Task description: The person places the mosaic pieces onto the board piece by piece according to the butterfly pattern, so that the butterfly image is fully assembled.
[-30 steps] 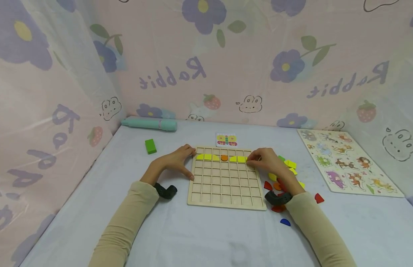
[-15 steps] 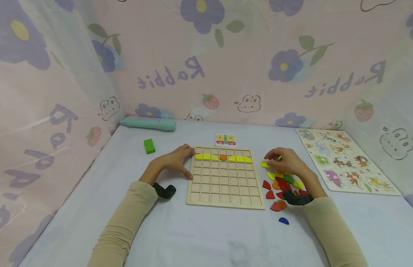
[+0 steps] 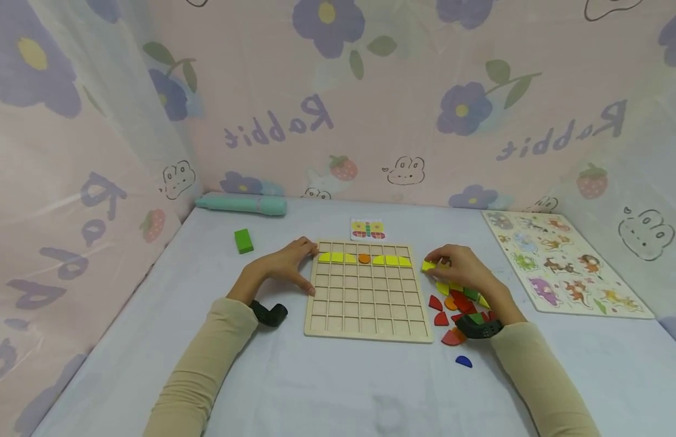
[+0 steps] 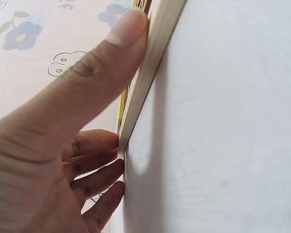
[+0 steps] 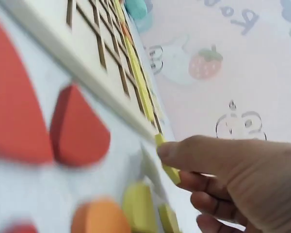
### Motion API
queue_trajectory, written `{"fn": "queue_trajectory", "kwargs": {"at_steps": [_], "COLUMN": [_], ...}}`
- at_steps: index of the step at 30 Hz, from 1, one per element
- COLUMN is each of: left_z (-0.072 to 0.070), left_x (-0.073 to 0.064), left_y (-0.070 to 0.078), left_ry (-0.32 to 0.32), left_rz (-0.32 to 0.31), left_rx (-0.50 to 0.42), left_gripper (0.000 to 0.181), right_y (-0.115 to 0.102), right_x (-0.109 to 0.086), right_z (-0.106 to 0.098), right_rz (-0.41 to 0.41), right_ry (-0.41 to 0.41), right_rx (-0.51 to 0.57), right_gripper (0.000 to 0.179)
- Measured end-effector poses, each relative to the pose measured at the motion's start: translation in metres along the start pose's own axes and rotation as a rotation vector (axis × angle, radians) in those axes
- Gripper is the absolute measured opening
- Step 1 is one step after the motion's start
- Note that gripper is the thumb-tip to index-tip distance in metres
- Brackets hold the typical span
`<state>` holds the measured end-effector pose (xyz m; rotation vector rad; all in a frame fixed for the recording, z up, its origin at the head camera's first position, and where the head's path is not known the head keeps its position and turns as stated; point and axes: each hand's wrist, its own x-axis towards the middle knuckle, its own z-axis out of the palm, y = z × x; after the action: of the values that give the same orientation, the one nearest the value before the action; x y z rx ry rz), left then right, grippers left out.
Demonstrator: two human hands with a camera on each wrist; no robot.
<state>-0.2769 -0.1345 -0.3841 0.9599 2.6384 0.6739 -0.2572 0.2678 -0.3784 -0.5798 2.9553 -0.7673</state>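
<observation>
Long beige sleeves (image 3: 198, 358), creased, plain; black wrist mounts (image 3: 269, 314), rounded, one each side

Via the head view, I observe a white-covered desk (image 3: 327, 388) enclosed at rear, left and right by a pale curtain (image 3: 392, 115). Print: purple flowers (image 3: 462, 110), strawberries (image 3: 343, 168), rabbits (image 3: 406, 170), reversed lettering (image 3: 316, 113). Lighting: soft, even.

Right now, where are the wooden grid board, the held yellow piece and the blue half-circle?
Wooden grid board (image 3: 366, 295): head view, a bare cell near its middle.
Held yellow piece (image 3: 428, 266): head view, its exposed end.
Blue half-circle (image 3: 464, 362): head view, its upper face.
</observation>
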Motion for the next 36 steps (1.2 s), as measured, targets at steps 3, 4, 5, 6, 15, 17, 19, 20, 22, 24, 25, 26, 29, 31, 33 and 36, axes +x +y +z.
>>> {"fn": "queue_trajectory", "kwargs": {"at_steps": [3, 4, 5, 6, 15, 17, 19, 20, 22, 24, 25, 26, 29, 31, 33, 36], "left_z": [0.0, 0.0, 0.0, 0.001, -0.001, -0.001, 0.0, 0.0, 0.0, 0.0, 0.0, -0.001, -0.001, -0.001, -0.002, -0.002], "left_x": [0.0, 0.0, 0.0, 0.0, 0.001, 0.001, 0.002, 0.002, 0.002, 0.003, 0.003, 0.003, 0.003, 0.002, 0.001, 0.0], "left_y": [-0.001, -0.001, -0.001, -0.002, -0.002, -0.002, -0.003, -0.003, -0.004, -0.003, -0.003, -0.003, -0.002, -0.002, -0.002, -0.001], "left_ry": [0.005, 0.005, 0.006, 0.006, -0.004, -0.007, -0.009, -0.01, -0.011, -0.011, -0.012, -0.013, -0.012, -0.009, -0.004, 0.002], "left_rz": [0.008, 0.009, 0.011, 0.01, 0.001, -0.003, -0.007, -0.008, -0.007, -0.008, -0.01, -0.01, -0.009, -0.003, 0.007, 0.022], "left_rx": [0.001, 0.002, 0.002, 0.001, -0.009, -0.006, 0.001, 0.006, 0.009, 0.01, 0.007, 0.004, 0.003, 0.002, 0.002, 0.003], "left_gripper": [0.087, 0.086, 0.086, 0.085, 0.09, 0.09, 0.09, 0.089, 0.088, 0.089, 0.089, 0.089, 0.089, 0.088, 0.087, 0.086], "right_y": [-0.016, -0.022, -0.029, -0.036, -0.109, -0.121, -0.131, -0.135, -0.141, -0.145, -0.146, -0.147, -0.149, -0.15, -0.15, -0.149], "right_x": [0.008, 0.012, 0.016, 0.02, 0.058, 0.065, 0.071, 0.074, 0.078, 0.082, 0.083, 0.084, 0.086, 0.087, 0.087, 0.087], "right_z": [0.007, 0.01, 0.014, 0.018, 0.051, 0.058, 0.064, 0.068, 0.074, 0.079, 0.081, 0.084, 0.088, 0.09, 0.091, 0.093], "right_rz": [-0.059, -0.085, -0.109, -0.137, -0.319, -0.351, -0.368, -0.368, -0.362, -0.35, -0.338, -0.331, -0.328, -0.333, -0.344, -0.355], "right_ry": [0.042, 0.051, 0.056, 0.057, -0.047, -0.064, -0.067, -0.067, -0.065, -0.066, -0.069, -0.071, -0.072, -0.065, -0.053, -0.036], "right_rx": [-0.005, 0.0, 0.004, 0.011, 0.096, 0.091, 0.079, 0.074, 0.063, 0.064, 0.066, 0.066, 0.074, 0.077, 0.079, 0.073], "right_gripper": [0.027, 0.026, 0.026, 0.026, 0.021, 0.021, 0.022, 0.022, 0.024, 0.026, 0.026, 0.025, 0.02, 0.015, 0.011, 0.008]}}
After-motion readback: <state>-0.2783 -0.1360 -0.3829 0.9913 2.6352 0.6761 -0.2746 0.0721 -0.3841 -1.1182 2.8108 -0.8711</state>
